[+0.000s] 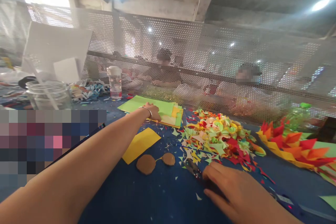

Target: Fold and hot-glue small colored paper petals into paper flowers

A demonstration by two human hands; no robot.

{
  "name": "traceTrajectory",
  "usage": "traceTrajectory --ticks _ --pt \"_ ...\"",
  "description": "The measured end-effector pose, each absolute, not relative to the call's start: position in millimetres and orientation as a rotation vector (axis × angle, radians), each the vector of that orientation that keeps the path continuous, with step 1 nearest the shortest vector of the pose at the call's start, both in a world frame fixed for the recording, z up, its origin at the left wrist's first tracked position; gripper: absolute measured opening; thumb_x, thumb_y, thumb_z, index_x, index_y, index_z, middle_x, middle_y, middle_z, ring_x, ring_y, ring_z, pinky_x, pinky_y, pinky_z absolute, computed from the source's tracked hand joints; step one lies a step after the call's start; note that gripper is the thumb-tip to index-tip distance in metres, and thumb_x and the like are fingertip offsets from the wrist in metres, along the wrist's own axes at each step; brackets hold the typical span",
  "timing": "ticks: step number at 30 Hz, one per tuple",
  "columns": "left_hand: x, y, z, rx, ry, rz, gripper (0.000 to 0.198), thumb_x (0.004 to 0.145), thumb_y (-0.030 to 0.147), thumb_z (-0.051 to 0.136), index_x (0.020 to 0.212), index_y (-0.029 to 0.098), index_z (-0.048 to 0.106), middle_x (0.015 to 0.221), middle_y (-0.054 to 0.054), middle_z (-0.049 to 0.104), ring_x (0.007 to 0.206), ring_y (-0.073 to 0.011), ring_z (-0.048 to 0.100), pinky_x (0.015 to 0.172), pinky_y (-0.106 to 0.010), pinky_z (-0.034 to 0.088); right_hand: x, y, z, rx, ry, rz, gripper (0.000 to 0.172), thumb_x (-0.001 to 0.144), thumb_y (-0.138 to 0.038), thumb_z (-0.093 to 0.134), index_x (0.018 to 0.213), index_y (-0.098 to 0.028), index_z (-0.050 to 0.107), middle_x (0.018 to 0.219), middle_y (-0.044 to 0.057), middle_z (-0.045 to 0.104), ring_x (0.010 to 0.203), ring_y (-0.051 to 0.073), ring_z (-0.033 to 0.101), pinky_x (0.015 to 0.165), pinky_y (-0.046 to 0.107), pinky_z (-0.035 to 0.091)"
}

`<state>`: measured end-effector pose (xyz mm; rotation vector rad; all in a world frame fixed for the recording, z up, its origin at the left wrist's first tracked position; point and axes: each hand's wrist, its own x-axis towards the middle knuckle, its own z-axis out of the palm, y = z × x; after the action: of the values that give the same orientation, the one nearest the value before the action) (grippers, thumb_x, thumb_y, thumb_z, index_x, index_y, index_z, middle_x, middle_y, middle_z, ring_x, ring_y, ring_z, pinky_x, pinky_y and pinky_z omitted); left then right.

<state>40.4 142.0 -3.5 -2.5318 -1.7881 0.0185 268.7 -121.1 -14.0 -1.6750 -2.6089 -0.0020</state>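
Upper left, a glass jar (49, 94) and a small bottle (115, 83); at centre, left hand (153, 111) stretched far out onto a stack of paper sheets (140, 103), too small to tell whether pinching a sheet or merely resting. Likely light, thin, floppy and easily creased, so best lifted by a free corner. Lower right, right hand (236, 190) laid flat, fingers stretched over a dark object (193, 168), clamping nothing, below a heap of folded paper pieces (223, 133).
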Motion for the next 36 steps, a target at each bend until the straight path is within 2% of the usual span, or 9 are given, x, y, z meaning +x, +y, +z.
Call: traceTrajectory --ticks 13,19,23,27,29,30,32,34,36 --pt "37.8 162.9 -9.2 -2.647 -1.708 -0.106 0.033 0.093 0.032 0.058 0.122 0.017 0.056 0.123 -0.01 0.059 0.103 -0.0237 0.062 0.086 -0.044 0.054 268.4 -120.7 -11.2 -1.761 -2.606 0.079 0.013 0.086 -0.011 0.055 0.094 -0.016 0.064 0.091 0.009 0.066 0.078 0.025 0.065 0.069 0.042 0.053" --pt "40.6 156.5 -5.6 -2.645 -1.704 -0.16 0.031 0.093 0.032 0.058 0.12 0.018 0.057 0.123 -0.009 0.059 0.102 -0.0234 0.062 0.086 -0.043 0.054 268.2 -120.0 -10.6 -1.734 -2.58 0.053 0.011 0.086 -0.013 0.056 0.092 -0.017 0.063 0.089 0.007 0.066 0.076 0.023 0.064 0.067 0.038 0.051" --pt "39.4 146.1 -2.9 -2.569 -1.764 -0.356 0.03 0.093 0.032 0.058 0.119 0.017 0.058 0.121 -0.008 0.06 0.101 -0.0239 0.062 0.085 -0.043 0.054 267.2 -122.5 -8.2 -1.737 -2.59 0.013 0.008 0.085 -0.014 0.058 0.091 -0.017 0.062 0.088 0.007 0.066 0.074 0.022 0.064 0.065 0.036 0.049" --pt "39.8 116.6 15.0 -2.377 -1.745 -0.726 0.033 0.095 0.032 0.054 0.124 0.017 0.056 0.122 -0.01 0.061 0.104 -0.0249 0.062 0.089 -0.046 0.052 267.3 -124.8 -6.2 -1.716 -2.528 0.02 0.006 0.086 -0.018 0.059 0.091 -0.017 0.063 0.089 0.007 0.067 0.077 0.023 0.064 0.068 0.037 0.049" --pt "45.5 88.4 28.8 -2.309 -1.638 -0.905 0.038 0.101 0.022 0.034 0.136 0.017 0.048 0.126 -0.013 0.062 0.114 -0.0268 0.059 0.097 -0.043 0.046 267.7 -124.5 -4.4 -1.689 -2.36 0.101 0.01 0.089 -0.026 0.059 0.094 -0.018 0.063 0.091 0.007 0.068 0.074 0.021 0.064 0.068 0.037 0.049" --pt "49.7 71.0 34.9 -2.298 -1.557 -0.977 0.042 0.101 0.02 0.029 0.14 0.019 0.045 0.131 -0.011 0.06 0.12 -0.0251 0.056 0.101 -0.04 0.043 267.8 -124.1 -3.2 -1.663 -2.238 0.201 0.015 0.091 -0.032 0.058 0.096 -0.019 0.063 0.09 0.006 0.068 0.072 0.02 0.064 0.066 0.035 0.05" --pt "59.1 32.3 42.1 -2.342 -1.309 -1.087 0.044 0.1 0.021 0.029 0.14 0.027 0.045 0.141 0.0 0.055 0.127 -0.0176 0.05 0.107 -0.032 0.037 267.9 -123.3 -0.5 -1.555 -1.963 0.45 0.027 0.091 -0.045 0.057 0.102 -0.02 0.061 0.087 0.005 0.068 0.068 0.018 0.065 0.06 0.031 0.051" --pt "66.6 -4.8 39.9 -2.486 -0.748 -1.231 0.042 0.098 0.019 0.033 0.134 0.024 0.053 0.139 -0.001 0.058 0.13 -0.0182 0.049 0.109 -0.036 0.035 267.1 -122.8 1.6 -1.393 -1.73 0.664 0.037 0.088 -0.054 0.057 0.103 -0.02 0.061 0.087 0.004 0.068 0.065 0.017 0.065 0.055 0.028 0.052" --pt "70.0 -32.6 29.7 -2.571 -0.342 -1.176 0.04 0.096 0.018 0.041 0.133 0.028 0.054 0.137 0.0 0.059 0.134 -0.0178 0.046 0.115 -0.04 0.028 265.2 -122.5 2.1 -1.226 -1.535 0.786 0.041 0.086 -0.058 0.057 0.098 -0.019 0.063 0.088 0.005 0.068 0.063 0.016 0.065 0.053 0.028 0.052"
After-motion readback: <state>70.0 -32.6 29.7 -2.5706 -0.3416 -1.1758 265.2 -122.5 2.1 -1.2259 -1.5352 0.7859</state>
